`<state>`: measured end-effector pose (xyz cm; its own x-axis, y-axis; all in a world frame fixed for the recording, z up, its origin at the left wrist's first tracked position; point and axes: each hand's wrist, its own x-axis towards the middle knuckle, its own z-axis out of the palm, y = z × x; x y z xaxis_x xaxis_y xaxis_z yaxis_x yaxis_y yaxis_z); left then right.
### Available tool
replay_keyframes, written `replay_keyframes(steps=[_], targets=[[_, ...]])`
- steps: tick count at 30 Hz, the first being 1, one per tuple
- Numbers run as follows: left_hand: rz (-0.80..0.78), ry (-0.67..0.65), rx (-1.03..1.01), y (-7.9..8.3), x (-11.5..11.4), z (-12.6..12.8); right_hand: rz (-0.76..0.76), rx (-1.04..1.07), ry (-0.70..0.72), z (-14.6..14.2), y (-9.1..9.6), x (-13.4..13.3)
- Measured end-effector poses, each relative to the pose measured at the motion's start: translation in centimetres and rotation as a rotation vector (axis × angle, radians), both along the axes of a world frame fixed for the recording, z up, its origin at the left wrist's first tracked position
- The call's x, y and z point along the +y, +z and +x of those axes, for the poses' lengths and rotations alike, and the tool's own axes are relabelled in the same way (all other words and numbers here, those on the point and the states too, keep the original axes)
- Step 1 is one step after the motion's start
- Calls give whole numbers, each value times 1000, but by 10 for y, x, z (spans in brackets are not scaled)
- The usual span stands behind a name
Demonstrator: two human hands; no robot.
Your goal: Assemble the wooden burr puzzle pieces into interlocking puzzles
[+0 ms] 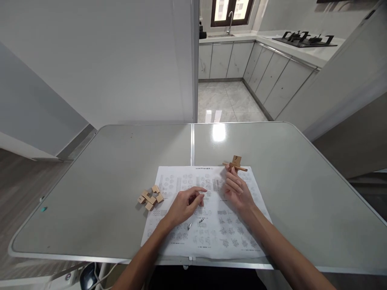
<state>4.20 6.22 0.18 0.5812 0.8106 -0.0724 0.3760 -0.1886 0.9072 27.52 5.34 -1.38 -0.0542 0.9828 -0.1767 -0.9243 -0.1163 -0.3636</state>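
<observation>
My right hand (236,190) pinches a small wooden puzzle piece (236,162), a notched block crossed by a thin bar, just above the far edge of a printed instruction sheet (208,233). My left hand (185,204) rests on the sheet with its index finger stretched out toward the diagrams and the other fingers loosely curled, holding nothing. A cluster of several interlocked wooden puzzle blocks (150,197) lies at the sheet's left edge, a little left of my left hand.
The sheet lies on a grey folding table (105,173) with a metal rim and a centre seam. A small teal object (44,209) sits near the table's left edge. Beyond a white partition wall is a kitchen with cabinets, sink and hob.
</observation>
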Motion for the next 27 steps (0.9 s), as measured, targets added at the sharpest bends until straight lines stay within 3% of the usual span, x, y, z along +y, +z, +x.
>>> replay_keyframes(steps=[8,15,22,27], targets=[[15,-12,6,1,0,-1,53,80,-104,21,-11,7],[24,-3,6,-1,0,-1,45,50,-102,17,-10,8],[43,-1,-3,-3,1,-1,10,-27,-46,9,-10,9],[87,-44,27,5,-1,-5,-11,-126,40,0,-14,7]])
